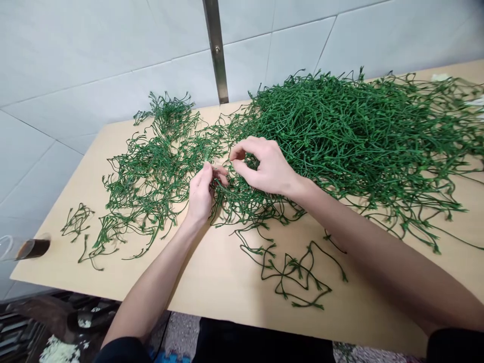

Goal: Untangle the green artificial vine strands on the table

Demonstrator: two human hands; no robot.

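Observation:
Over the middle of the table, my left hand (202, 191) is closed, with thumb and fingers pinching green artificial flower stems; pale green tips (207, 154) stick up above the thumb. Just to its right hovers my right hand (266, 164), thumb and forefinger curled into a ring with their tips nearly together. Whatever may be between those tips is too small to make out. Beneath both hands lie loose, thin green stems (253, 201) with small forked ends. A large tangled heap of the same stems (340, 126) rises to the right of my right hand.
A looser spread of stems (151, 161) covers the table's left part. Several single stems (298, 275) lie near the front edge of the wooden table (212, 282). A clear cup with dark liquid (34, 248) stands at the left edge. A tiled wall (113, 40) borders the back.

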